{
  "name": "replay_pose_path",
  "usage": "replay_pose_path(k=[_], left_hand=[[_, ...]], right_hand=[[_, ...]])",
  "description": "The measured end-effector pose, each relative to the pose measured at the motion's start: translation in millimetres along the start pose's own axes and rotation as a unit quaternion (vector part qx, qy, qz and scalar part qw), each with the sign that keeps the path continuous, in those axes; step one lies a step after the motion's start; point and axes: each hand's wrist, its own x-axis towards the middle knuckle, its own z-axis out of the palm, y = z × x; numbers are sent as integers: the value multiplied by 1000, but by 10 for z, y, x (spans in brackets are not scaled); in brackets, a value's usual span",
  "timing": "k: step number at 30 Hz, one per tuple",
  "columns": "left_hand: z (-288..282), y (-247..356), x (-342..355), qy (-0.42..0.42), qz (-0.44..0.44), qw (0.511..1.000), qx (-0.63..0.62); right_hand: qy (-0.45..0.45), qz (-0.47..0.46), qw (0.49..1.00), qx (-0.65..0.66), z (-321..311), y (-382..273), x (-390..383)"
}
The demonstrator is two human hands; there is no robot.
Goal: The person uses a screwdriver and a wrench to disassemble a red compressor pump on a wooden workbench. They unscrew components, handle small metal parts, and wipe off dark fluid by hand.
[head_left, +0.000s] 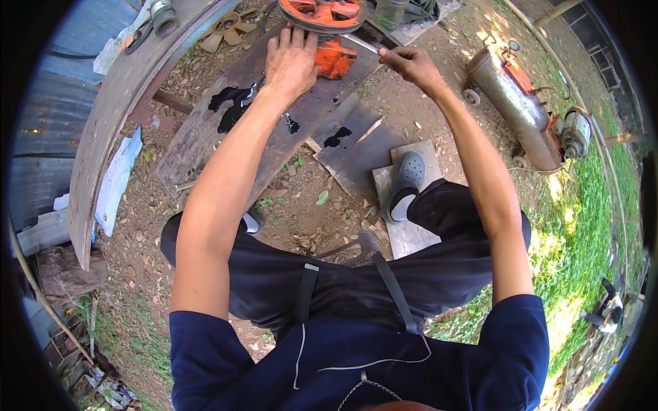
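At the top of the view an orange spoked pulley wheel (pixel 322 9) sits above an orange machine block (pixel 336 60). My left hand (pixel 291 63) is closed at the wheel's lower left rim, its thumb beside the block. With my right hand (pixel 413 67) I pinch the end of a slim silver wrench (pixel 362 42). Its far end disappears beneath the wheel, so I cannot see what it meets. Under the block lies a dark wooden board (pixel 199 140), stained with black oil (pixel 236 109).
A rusty air tank (pixel 514 106) with a gauge and motor lies at the right. A curved wooden bench (pixel 103 130) holds a metal pipe fitting (pixel 163 17) at the left. Near the board's far edge is a brown fan blade (pixel 226 31). My shoe (pixel 409 175) rests on a smaller board (pixel 411 240).
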Motion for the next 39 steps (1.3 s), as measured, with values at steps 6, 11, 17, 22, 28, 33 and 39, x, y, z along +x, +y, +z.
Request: replay_pose_path(k=[6,11,17,22,28,33,39], left_hand=[[17,-5,1,4,3,1000,2],[24,-3,-9,3,3,1000,0],[31,3,-20,-6,3,1000,9],[10,35,4,3,7,1000,-3],[5,36,4,-11,8,1000,-3],[11,14,-7,-2,-4,1000,9],[15,33,24,-11,5,1000,-2]], right_hand=[[-42,-66,997,-8,-61,128,344],[-96,-65,992,-52,-147,194,651],[-171,-15,985,-32,-216,106,727],[-148,-36,984,-91,-266,68,802],[-137,65,988,13,17,117,437],[-13,91,995,47,388,-126,-55],[52,129,989,54,422,-27,-38]])
